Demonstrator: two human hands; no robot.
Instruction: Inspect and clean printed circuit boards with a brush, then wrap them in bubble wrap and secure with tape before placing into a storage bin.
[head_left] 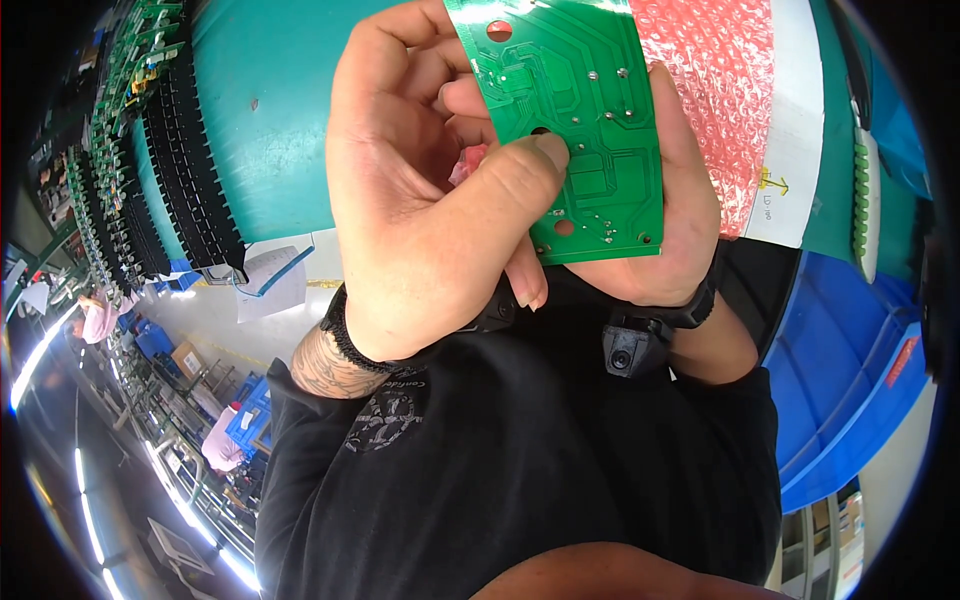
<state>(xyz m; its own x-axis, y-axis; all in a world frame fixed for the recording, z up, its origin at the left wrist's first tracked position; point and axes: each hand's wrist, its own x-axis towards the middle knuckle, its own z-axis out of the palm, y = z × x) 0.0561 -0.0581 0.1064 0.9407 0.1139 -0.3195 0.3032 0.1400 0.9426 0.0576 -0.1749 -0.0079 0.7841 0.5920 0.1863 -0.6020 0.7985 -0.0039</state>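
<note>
A green printed circuit board (pixel 600 150) is held up in front of my chest, its face with traces and solder points toward me. My left hand (pixel 420 190) is closed at its left side, the thumb pressed on the board's face near a dark hole. A small crumpled pink piece (pixel 468 163) shows in the curled fingers of that hand; what it is I cannot tell. My right hand (pixel 685 215) supports the board from behind and along its right edge, with most of its fingers hidden by the board.
Pink bubble wrap (pixel 705 100) and a white sheet (pixel 797 130) lie on the green work mat (pixel 270 120). Black slotted racks (pixel 190 160) with boards line the left. A white-and-green ridged tool (pixel 864 200) lies at right, above a blue bin (pixel 850 380). People work far left.
</note>
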